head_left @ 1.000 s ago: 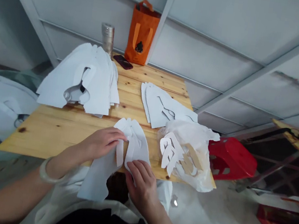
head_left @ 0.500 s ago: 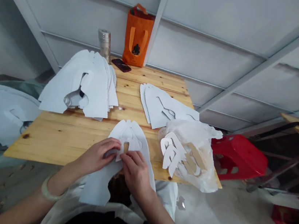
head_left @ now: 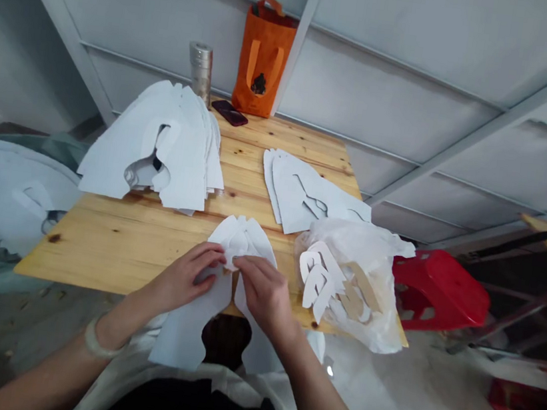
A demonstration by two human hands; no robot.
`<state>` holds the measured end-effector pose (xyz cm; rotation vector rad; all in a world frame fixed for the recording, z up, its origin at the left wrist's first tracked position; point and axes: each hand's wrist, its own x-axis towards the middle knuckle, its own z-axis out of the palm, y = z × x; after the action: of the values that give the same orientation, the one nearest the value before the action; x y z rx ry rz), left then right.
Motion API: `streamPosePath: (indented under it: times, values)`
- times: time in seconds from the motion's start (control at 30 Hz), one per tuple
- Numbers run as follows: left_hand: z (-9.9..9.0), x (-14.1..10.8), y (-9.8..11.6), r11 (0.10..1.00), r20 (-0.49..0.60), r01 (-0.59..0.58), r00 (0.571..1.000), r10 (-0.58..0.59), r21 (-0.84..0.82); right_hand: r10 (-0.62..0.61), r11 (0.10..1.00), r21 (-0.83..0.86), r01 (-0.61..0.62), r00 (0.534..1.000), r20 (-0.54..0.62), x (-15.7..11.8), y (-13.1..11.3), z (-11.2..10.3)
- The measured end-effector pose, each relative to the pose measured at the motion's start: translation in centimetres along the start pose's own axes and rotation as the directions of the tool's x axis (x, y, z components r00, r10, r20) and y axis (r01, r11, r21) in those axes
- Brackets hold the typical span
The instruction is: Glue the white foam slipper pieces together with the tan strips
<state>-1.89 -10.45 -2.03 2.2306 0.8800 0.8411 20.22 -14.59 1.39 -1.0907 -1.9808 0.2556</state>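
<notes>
A white paper cutout (head_left: 243,241) lies at the front edge of the pine table (head_left: 97,242), its two long lobes hanging off toward my lap (head_left: 187,328). My left hand (head_left: 188,274) presses on its left side, fingers on the paper. My right hand (head_left: 265,291) holds its right side, fingertips meeting the paper near the middle. The two hands nearly touch. Part of the cutout is hidden under my fingers.
Two stacks of white cutouts (head_left: 174,151) lie farther up the table, with a second one (head_left: 305,196) to the right. A plastic bag (head_left: 353,289) holds white and tan pieces. Behind stand a phone (head_left: 230,113), a silver tape roll (head_left: 200,71) and an orange bag (head_left: 263,56). A red stool (head_left: 438,290) stands right.
My right hand has moved up and to the right on the cutout, and the hands have drawn slightly apart. The small central flap is now flatter, with the lower lobes spread.
</notes>
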Motion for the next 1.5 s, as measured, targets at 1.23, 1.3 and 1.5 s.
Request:
streamPosePath:
  times: [1.23, 1.3, 1.5]
  values:
    - [-0.2, 0.5, 1.0, 0.967, -0.019, -0.198, 0.979, 0.204, 0.159, -0.037, 0.989, -0.140, 0.053, 0.993, 0.110, -3.1, -1.1, 0.6]
    - [-0.1, 0.4, 0.8, 0.963, -0.013, -0.206, 0.977, 0.211, 0.174, -0.059, 0.981, -0.174, 0.082, 0.989, 0.136, -3.0, -1.2, 0.6]
    - [-0.2, 0.4, 0.9, 0.967, -0.025, -0.196, 0.979, 0.202, 0.165, 0.053, 0.995, -0.083, -0.050, 0.998, 0.037, -3.0, -1.5, 0.8]
